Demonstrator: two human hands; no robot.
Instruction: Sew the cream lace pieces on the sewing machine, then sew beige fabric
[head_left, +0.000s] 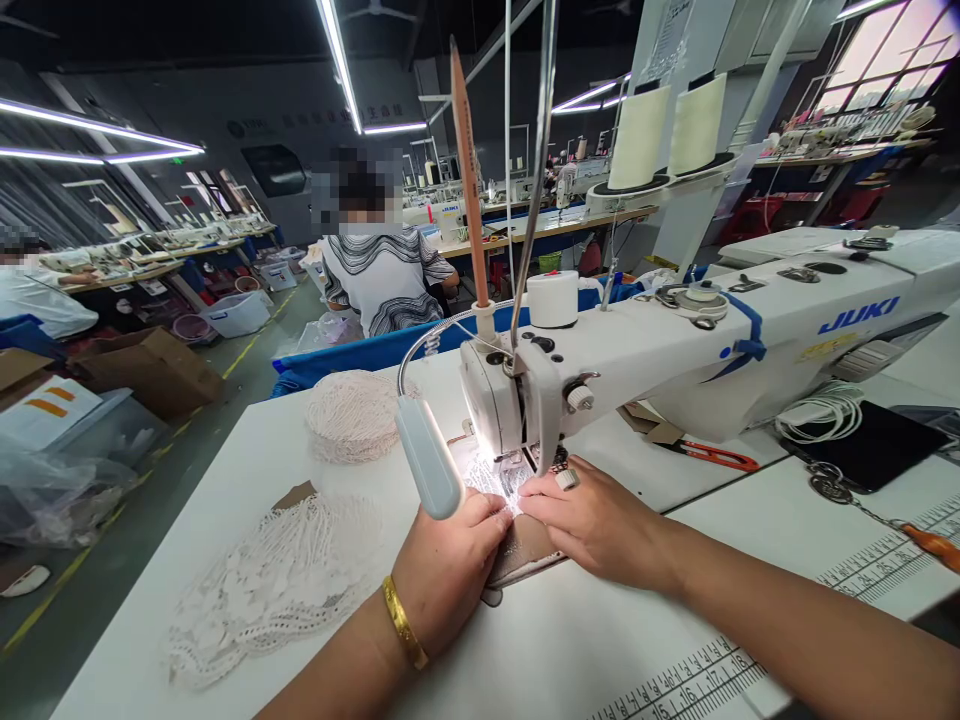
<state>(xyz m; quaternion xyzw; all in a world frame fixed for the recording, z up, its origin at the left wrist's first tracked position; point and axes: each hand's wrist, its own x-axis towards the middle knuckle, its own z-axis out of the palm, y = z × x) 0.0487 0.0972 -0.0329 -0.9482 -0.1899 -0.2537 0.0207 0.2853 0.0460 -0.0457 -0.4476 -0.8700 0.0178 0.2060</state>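
Note:
White lace (486, 468) lies under the needle area of a white JUKI sewing machine (637, 345), brightly lit by the lamp. My left hand (454, 545), with a gold bangle on its wrist, has its fingertips closed on the near left edge of the lace. From the right, my right hand (600, 520) pinches the lace close to the presser foot. The fingertips of both hands nearly meet just in front of the foot. The needle itself is hard to make out in the glare.
A grey lamp (431, 460) hangs above my left hand. Left on the table are a lace heap (277, 570) and a round lace stack (352, 415). An orange cutter (720, 456), a black pad (862, 445) and keys (831, 484) lie right. A person (382, 270) sits beyond.

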